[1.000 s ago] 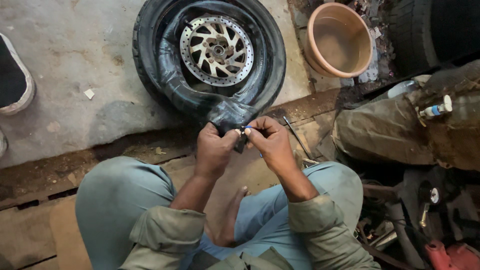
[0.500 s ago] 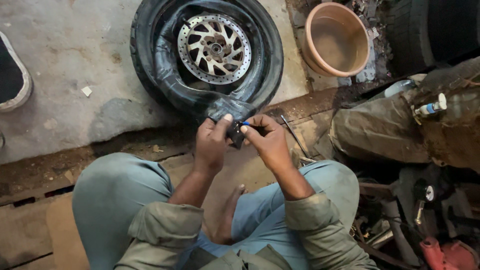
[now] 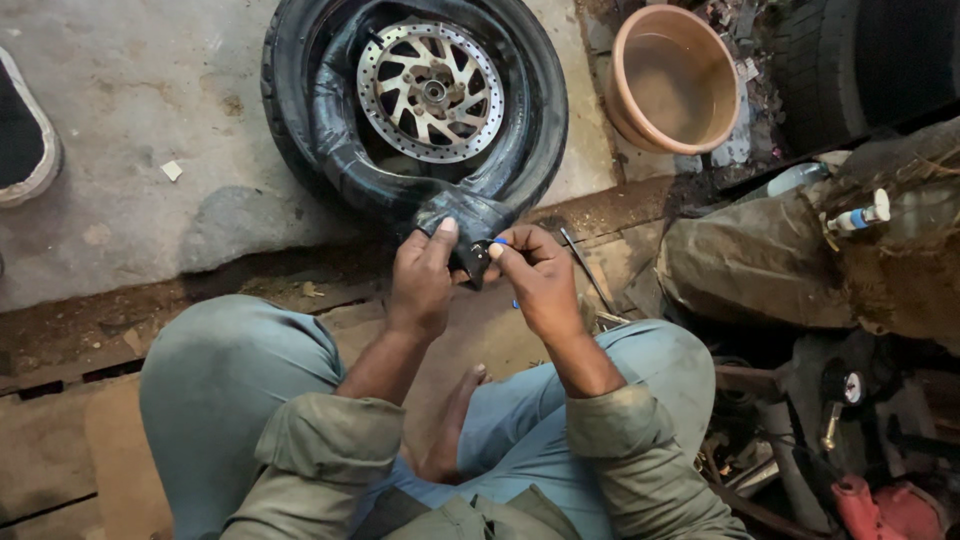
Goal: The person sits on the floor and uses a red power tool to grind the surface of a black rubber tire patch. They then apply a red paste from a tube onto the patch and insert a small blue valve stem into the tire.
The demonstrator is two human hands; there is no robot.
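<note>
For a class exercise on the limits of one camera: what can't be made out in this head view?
- Small blue item: too small, pinched by the right hand.
- Inner tube fold: covered by the left hand.
- Shoe: cut by left edge.
- Tools lower right: dark, cluttered.

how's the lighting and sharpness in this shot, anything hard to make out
Head view: soft, even light on the concrete floor and brake disc, no glare; right side falls into deep shadow, clutter there murky; the small blue-tipped piece between left hand and right hand is too tiny to identify.
</note>
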